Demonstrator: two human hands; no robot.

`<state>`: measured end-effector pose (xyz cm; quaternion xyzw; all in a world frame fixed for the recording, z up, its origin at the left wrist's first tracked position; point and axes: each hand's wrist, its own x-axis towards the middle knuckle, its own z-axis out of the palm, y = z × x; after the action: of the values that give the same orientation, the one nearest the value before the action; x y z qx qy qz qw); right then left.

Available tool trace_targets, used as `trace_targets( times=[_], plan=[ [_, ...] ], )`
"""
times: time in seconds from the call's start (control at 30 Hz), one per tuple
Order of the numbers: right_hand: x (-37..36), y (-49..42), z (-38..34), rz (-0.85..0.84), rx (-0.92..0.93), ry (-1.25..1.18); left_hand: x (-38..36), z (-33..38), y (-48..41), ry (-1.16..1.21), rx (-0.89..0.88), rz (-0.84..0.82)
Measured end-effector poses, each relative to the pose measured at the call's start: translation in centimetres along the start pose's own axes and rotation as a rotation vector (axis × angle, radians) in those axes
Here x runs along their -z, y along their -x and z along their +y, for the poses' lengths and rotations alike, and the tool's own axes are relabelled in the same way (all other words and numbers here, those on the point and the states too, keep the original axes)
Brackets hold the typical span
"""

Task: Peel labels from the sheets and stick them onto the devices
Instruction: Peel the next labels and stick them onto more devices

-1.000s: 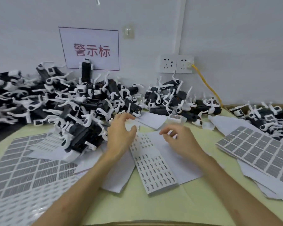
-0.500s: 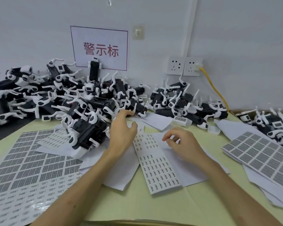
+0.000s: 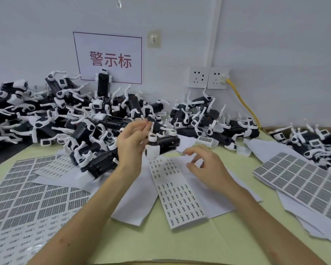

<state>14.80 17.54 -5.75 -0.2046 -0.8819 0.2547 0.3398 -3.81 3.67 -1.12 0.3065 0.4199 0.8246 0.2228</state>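
Observation:
My left hand point(image 3: 131, 144) holds a black-and-white device point(image 3: 161, 145) lifted just above the table, in front of the big heap of devices point(image 3: 80, 119). My right hand point(image 3: 206, 167) hovers beside it with curled fingers, and its fingertips pinch what looks like a small label near the device's right end; motion blur hides the detail. Under both hands lies a long sheet of small labels point(image 3: 177, 196) on white backing papers point(image 3: 139, 199).
A second heap of devices point(image 3: 210, 119) sits by the wall sockets point(image 3: 208, 77) with a yellow cable point(image 3: 245, 106). More devices point(image 3: 311, 142) lie far right. Large label sheets lie at left point(image 3: 21, 197) and right point(image 3: 302, 180) on the yellow-green table point(image 3: 180, 243).
My left hand has pulled a device out of the heap and raised it. My right hand has lifted off the label sheet toward the device.

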Motion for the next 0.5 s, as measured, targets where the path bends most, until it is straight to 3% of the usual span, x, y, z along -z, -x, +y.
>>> trace_targets(
  times=[0.1, 0.2, 0.5],
  plan=[
    [0.09, 0.0, -0.26, 0.04, 0.048, -0.022, -0.01, 0.21, 0.22, 0.331, 0.258, -0.074],
    [0.17, -0.07, -0.51, 0.066, 0.067, -0.019, 0.14, 0.32, 0.47, 0.571, 0.409, -0.095],
    [0.51, 0.0, -1.02, 0.189, 0.207, 0.114, -0.11, -0.14, 0.66, 0.595, 0.472, -0.07]
  ],
)
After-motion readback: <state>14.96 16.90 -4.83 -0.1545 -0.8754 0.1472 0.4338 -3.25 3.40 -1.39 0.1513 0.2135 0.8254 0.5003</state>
